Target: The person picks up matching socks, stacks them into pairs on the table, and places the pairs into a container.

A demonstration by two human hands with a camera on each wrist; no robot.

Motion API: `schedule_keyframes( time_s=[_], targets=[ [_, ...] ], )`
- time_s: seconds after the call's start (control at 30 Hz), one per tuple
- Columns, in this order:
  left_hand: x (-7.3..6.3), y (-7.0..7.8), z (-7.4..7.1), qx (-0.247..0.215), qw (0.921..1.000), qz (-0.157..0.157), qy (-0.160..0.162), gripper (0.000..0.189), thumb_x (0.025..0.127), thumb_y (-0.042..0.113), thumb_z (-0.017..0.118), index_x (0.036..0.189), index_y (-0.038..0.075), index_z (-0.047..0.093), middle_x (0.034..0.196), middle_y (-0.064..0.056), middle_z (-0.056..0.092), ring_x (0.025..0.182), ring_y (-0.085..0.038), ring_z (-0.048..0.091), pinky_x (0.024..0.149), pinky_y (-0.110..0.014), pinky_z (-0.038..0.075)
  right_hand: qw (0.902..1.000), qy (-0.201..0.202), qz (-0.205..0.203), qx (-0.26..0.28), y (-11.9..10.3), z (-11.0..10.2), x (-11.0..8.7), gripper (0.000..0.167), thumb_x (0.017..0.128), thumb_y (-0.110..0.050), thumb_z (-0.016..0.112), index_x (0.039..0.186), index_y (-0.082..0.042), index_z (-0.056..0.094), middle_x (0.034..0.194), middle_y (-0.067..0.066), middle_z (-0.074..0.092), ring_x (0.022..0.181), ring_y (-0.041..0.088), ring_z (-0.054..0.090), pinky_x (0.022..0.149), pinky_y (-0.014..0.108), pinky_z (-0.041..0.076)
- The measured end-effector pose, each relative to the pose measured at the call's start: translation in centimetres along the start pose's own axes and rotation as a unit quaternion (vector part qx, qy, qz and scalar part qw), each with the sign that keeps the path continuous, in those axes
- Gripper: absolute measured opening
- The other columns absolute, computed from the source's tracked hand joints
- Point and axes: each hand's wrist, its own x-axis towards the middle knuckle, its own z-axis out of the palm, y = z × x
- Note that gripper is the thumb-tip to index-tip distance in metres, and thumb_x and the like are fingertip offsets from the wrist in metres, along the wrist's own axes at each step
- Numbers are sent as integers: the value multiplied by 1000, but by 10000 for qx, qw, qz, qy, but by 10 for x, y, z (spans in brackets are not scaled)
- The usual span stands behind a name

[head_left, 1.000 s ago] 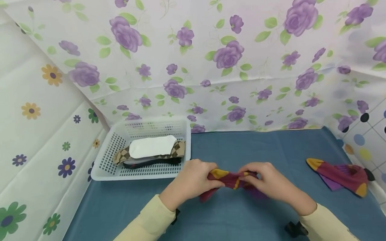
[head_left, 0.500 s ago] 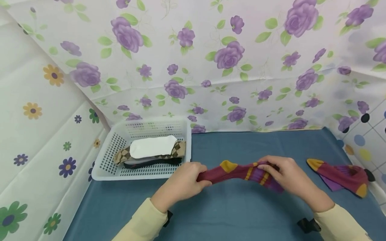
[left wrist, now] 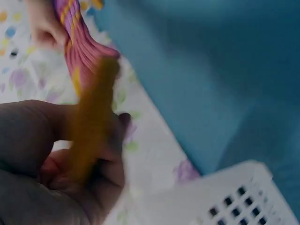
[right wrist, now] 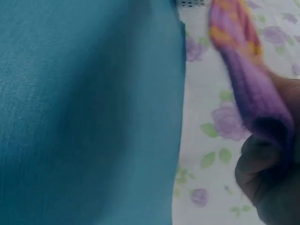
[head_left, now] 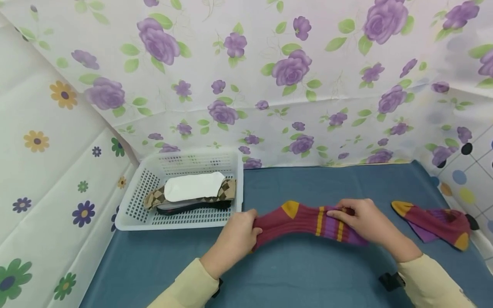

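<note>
A maroon sock (head_left: pixel 304 219) with a yellow heel and purple and yellow stripes is stretched between both hands over the blue table. My left hand (head_left: pixel 239 234) grips its toe end; the yellow toe (left wrist: pixel 94 117) sticks up between thumb and fingers in the left wrist view. With thumb and fingers my right hand (head_left: pixel 363 222) pinches the striped cuff by its upper edge. The cuff's purple opening (right wrist: pixel 269 124) shows in the right wrist view. A matching sock (head_left: pixel 439 224) lies folded over on the table at the right.
A white plastic basket (head_left: pixel 131 214) stands at the left back, close to my left hand. Inside lie a white sock (head_left: pixel 194 187), a brown checked sock (head_left: pixel 229 189) and a dark sock (head_left: pixel 192 207). Floral cloth (head_left: pixel 262 128) hangs behind the table.
The sock was bunched between close hands; they moved apart and drew it out lengthwise. Since half a second ago it has spread flatter and wider. The basket and the other sock stayed put.
</note>
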Motion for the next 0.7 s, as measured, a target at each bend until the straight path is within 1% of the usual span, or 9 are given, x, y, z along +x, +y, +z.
schedule_keyframes(
  time_s=[0.07, 0.17, 0.23, 0.3, 0.37, 0.47, 0.57, 0.63, 0.7],
  targets=[
    [0, -1, 11, 156, 9999, 37, 62, 6, 87, 10, 65, 92, 8, 63, 79, -5, 66, 63, -5, 56, 50, -17, 44, 9996, -261, 82, -29, 5, 7, 4, 24, 90, -51, 53, 80, -31, 63, 54, -8, 51, 44, 8, 43, 45, 23, 37],
    [0, -6, 23, 82, 9999, -16, 74, 7, 85, 0, 61, 88, 5, 62, 75, -6, 64, 60, -4, 54, 47, -15, 42, 9982, -583, 171, 0, 11, 14, 8, 20, 90, -45, 57, 84, -29, 64, 57, -8, 54, 47, 8, 47, 47, 23, 39],
    [1, -11, 28, -85, 9998, -171, 37, 7, 85, -2, 60, 89, 4, 62, 75, -6, 64, 57, -5, 53, 44, -15, 41, 9970, -740, 216, 27, 16, 17, 10, 15, 90, -41, 59, 87, -28, 65, 62, -8, 57, 52, 8, 49, 50, 24, 40],
    [2, -16, 33, -211, 9993, -310, 6, 7, 85, -1, 60, 91, 3, 61, 76, -6, 63, 56, -5, 52, 43, -15, 41, 9967, -777, 220, 37, 19, 18, 12, 9, 90, -34, 61, 89, -26, 66, 69, -8, 60, 57, 8, 52, 52, 24, 42],
    [4, -22, 38, -180, 9992, -349, 17, 8, 85, 1, 61, 93, 3, 62, 78, -6, 63, 58, -6, 52, 45, -15, 41, 9966, -796, 233, -3, 24, 20, 12, 6, 91, -26, 62, 92, -23, 66, 75, -7, 62, 62, 7, 53, 54, 25, 43],
    [7, -29, 47, 107, 9995, -228, 163, 13, 83, 1, 64, 95, 4, 62, 80, -5, 61, 62, -6, 53, 48, -15, 43, 9961, -844, 244, -124, 30, 24, 13, 7, 90, -19, 63, 96, -20, 67, 82, -6, 64, 69, 6, 55, 58, 25, 44],
    [7, -34, 53, 528, 9978, -95, 382, 16, 80, 2, 66, 94, 7, 60, 81, -4, 58, 64, -7, 54, 51, -17, 44, 9949, -882, 377, -325, 33, 31, 11, 11, 88, -21, 65, 98, -18, 67, 86, -5, 65, 74, 7, 57, 61, 27, 47],
    [6, -35, 54, 761, 9958, -58, 500, 14, 81, 5, 66, 93, 8, 59, 81, -4, 57, 64, -8, 54, 50, -19, 44, 9946, -779, 425, -543, 32, 33, 10, 16, 86, -23, 68, 101, -18, 67, 92, -2, 66, 81, 12, 60, 66, 32, 50],
    [5, -32, 51, 914, 9942, -53, 572, 12, 83, 9, 65, 93, 8, 60, 81, -4, 57, 64, -8, 54, 50, -22, 46, 9943, -534, 432, -820, 29, 35, 8, 21, 84, -26, 70, 102, -17, 67, 98, 2, 67, 89, 19, 62, 72, 40, 52]
  ],
)
